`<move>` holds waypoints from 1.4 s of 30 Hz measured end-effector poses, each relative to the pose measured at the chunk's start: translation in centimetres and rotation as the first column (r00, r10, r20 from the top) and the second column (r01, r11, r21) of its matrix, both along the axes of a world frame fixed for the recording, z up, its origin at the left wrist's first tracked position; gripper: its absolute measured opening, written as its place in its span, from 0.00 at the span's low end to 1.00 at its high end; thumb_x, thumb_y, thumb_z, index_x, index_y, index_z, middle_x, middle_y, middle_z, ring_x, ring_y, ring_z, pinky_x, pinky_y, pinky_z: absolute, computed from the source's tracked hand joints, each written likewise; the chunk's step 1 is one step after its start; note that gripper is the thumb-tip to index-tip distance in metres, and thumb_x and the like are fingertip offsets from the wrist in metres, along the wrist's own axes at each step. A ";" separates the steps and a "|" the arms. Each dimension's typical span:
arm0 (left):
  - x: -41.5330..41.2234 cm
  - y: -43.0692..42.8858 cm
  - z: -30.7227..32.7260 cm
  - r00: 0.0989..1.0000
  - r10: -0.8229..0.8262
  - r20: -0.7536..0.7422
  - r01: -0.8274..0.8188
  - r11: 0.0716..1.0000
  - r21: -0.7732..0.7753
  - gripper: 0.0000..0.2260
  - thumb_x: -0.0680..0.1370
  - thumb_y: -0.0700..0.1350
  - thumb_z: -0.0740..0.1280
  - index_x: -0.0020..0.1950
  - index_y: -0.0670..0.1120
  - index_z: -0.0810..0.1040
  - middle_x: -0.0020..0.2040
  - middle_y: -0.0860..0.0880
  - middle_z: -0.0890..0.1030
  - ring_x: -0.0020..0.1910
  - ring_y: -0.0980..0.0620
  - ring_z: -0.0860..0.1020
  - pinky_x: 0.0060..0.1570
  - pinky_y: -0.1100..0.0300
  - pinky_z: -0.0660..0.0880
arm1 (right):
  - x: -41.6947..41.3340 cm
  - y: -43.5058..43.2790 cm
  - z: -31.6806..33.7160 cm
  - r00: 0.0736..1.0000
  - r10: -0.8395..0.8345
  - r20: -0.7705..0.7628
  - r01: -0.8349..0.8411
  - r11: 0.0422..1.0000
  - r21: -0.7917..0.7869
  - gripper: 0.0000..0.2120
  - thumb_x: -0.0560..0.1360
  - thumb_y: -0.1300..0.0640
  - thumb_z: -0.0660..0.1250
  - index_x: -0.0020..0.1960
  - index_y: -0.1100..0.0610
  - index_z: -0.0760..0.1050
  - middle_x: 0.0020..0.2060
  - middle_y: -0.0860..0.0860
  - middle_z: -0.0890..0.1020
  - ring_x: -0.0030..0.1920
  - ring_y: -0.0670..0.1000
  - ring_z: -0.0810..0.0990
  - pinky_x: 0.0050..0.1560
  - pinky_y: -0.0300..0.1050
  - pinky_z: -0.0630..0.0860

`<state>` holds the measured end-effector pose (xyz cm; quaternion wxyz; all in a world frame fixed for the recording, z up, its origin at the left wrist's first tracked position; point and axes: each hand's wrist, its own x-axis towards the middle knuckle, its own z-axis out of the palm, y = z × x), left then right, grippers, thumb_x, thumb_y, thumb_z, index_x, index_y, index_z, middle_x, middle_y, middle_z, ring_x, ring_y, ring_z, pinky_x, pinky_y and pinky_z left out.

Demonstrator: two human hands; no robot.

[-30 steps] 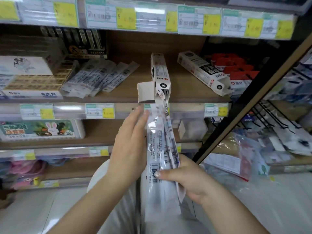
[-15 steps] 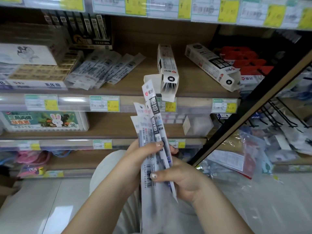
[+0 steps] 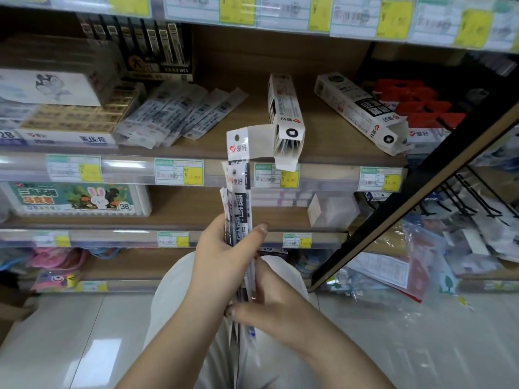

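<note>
I hold a bundle of slim plastic refill packets upright in front of the shelves. My left hand grips the middle of the bundle, thumb across its front. My right hand holds the bundle's lower end from the right, thumb against it. The packets are white and clear with black print and a hang hole at the top. Just behind them, an open white refill box lies on the wooden shelf with its flap hanging forward.
More loose packets lie fanned on the shelf to the left. A second open white box lies to the right beside red items. A black slanted rack frame borders the right. Price labels line each shelf edge; tiled floor lies below.
The packets have been squared from a loose fan into a tighter upright bundle. My left hand closed round its middle and my right hand slid down to its lower end.
</note>
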<state>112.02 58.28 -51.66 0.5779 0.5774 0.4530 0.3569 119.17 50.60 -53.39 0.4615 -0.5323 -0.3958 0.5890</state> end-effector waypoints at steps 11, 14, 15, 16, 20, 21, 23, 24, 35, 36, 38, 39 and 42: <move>0.0 -0.3 0.4 0.988 -0.122 0.099 0.130 0.988 -0.081 0.10 0.74 0.55 0.64 0.47 0.51 0.79 0.42 0.50 0.84 0.44 0.53 0.82 0.46 0.58 0.77 | 0.7 0.2 -0.5 0.974 -0.223 -0.045 0.220 0.974 -0.058 0.15 0.75 0.63 0.60 0.58 0.51 0.77 0.48 0.52 0.84 0.52 0.52 0.82 0.56 0.50 0.76; -0.1 -0.2 0.4 0.988 -0.147 0.051 0.150 0.987 -0.056 0.06 0.77 0.44 0.64 0.49 0.52 0.80 0.44 0.52 0.85 0.45 0.54 0.82 0.49 0.56 0.77 | 1.1 0.2 0.0 0.957 -0.284 -0.059 0.279 0.958 -0.072 0.14 0.77 0.62 0.62 0.60 0.51 0.76 0.52 0.51 0.84 0.56 0.51 0.81 0.60 0.53 0.75; -0.1 -0.2 0.5 0.987 -0.153 0.053 0.155 0.987 -0.046 0.07 0.77 0.43 0.64 0.49 0.53 0.80 0.44 0.53 0.85 0.45 0.55 0.82 0.48 0.57 0.77 | 1.2 0.2 0.0 0.949 -0.310 -0.064 0.304 0.949 -0.080 0.13 0.78 0.62 0.62 0.59 0.50 0.76 0.51 0.51 0.84 0.54 0.51 0.82 0.59 0.52 0.76; -0.1 -0.2 0.5 0.987 -0.149 0.063 0.152 0.987 -0.049 0.08 0.78 0.42 0.63 0.48 0.53 0.80 0.44 0.55 0.85 0.45 0.57 0.82 0.47 0.60 0.77 | 1.3 0.2 0.1 0.941 -0.332 -0.068 0.325 0.941 -0.091 0.12 0.78 0.62 0.62 0.57 0.50 0.77 0.50 0.50 0.85 0.52 0.50 0.83 0.56 0.49 0.78; -0.1 -0.6 1.1 0.991 -0.050 0.124 0.069 0.986 -0.155 0.11 0.80 0.43 0.60 0.45 0.54 0.80 0.42 0.58 0.85 0.42 0.61 0.82 0.43 0.66 0.77 | 1.8 0.1 0.1 0.928 -0.365 -0.080 0.356 0.929 -0.104 0.11 0.77 0.63 0.63 0.50 0.49 0.79 0.43 0.46 0.86 0.44 0.46 0.85 0.42 0.39 0.79; 0.0 -0.6 1.0 0.992 -0.019 0.122 0.041 0.982 -0.182 0.10 0.80 0.45 0.60 0.45 0.54 0.81 0.42 0.58 0.85 0.44 0.59 0.82 0.45 0.63 0.77 | 1.9 0.1 0.0 0.927 -0.368 -0.072 0.360 0.927 -0.107 0.11 0.77 0.64 0.63 0.49 0.49 0.79 0.42 0.46 0.86 0.44 0.46 0.85 0.42 0.38 0.79; 0.1 -0.3 0.9 0.992 0.043 0.114 -0.015 0.972 -0.236 0.09 0.80 0.49 0.60 0.48 0.56 0.81 0.43 0.58 0.85 0.46 0.58 0.82 0.49 0.58 0.76 | 1.7 0.2 0.0 0.926 -0.375 -0.055 0.367 0.923 -0.118 0.11 0.77 0.63 0.64 0.48 0.49 0.79 0.42 0.46 0.86 0.45 0.46 0.84 0.45 0.41 0.80; 0.1 -0.3 1.1 0.992 0.054 0.111 -0.025 0.968 -0.249 0.09 0.80 0.50 0.60 0.48 0.57 0.80 0.42 0.60 0.84 0.44 0.60 0.82 0.47 0.58 0.76 | 1.5 0.2 -0.1 0.927 -0.372 -0.052 0.364 0.924 -0.117 0.10 0.77 0.63 0.65 0.50 0.49 0.79 0.44 0.47 0.86 0.47 0.48 0.84 0.49 0.46 0.80; 0.6 0.1 0.9 0.999 0.041 -0.019 -0.045 0.974 -0.221 0.15 0.80 0.55 0.49 0.45 0.49 0.70 0.38 0.43 0.75 0.29 0.47 0.73 0.24 0.56 0.70 | -0.3 0.3 1.0 0.945 -0.304 -0.119 0.295 0.952 -0.086 0.10 0.80 0.60 0.58 0.50 0.51 0.77 0.31 0.45 0.80 0.33 0.45 0.78 0.36 0.38 0.73; 0.3 0.0 1.0 0.999 0.030 -0.038 -0.037 0.984 -0.176 0.13 0.81 0.53 0.50 0.45 0.49 0.69 0.38 0.43 0.74 0.28 0.47 0.73 0.22 0.57 0.69 | -0.3 0.2 1.2 0.946 -0.296 -0.133 0.286 0.954 -0.086 0.09 0.80 0.60 0.58 0.50 0.52 0.77 0.30 0.45 0.80 0.32 0.46 0.78 0.35 0.37 0.73; -0.1 0.0 1.1 0.999 0.023 -0.038 -0.028 0.991 -0.130 0.09 0.81 0.50 0.53 0.45 0.49 0.69 0.36 0.46 0.73 0.28 0.50 0.73 0.22 0.58 0.68 | -0.1 0.1 1.4 0.936 -0.304 -0.176 0.289 0.951 -0.111 0.09 0.80 0.61 0.58 0.50 0.53 0.77 0.31 0.44 0.82 0.34 0.47 0.80 0.35 0.35 0.74; -0.2 0.1 1.2 1.000 0.005 -0.006 -0.006 0.991 -0.134 0.08 0.80 0.49 0.55 0.45 0.49 0.70 0.33 0.48 0.73 0.26 0.49 0.72 0.21 0.58 0.68 | 0.2 0.0 1.6 0.924 -0.322 -0.207 0.298 0.945 -0.136 0.09 0.79 0.61 0.59 0.49 0.53 0.78 0.31 0.43 0.83 0.34 0.45 0.82 0.34 0.33 0.74; -0.3 -0.1 1.7 0.987 -0.060 0.150 0.088 0.977 -0.193 0.07 0.80 0.46 0.58 0.48 0.51 0.75 0.24 0.51 0.72 0.15 0.52 0.64 0.18 0.63 0.67 | 0.9 -0.1 1.9 0.880 -0.358 -0.311 0.320 0.932 -0.169 0.09 0.77 0.62 0.61 0.44 0.54 0.79 0.30 0.52 0.83 0.28 0.49 0.81 0.29 0.37 0.76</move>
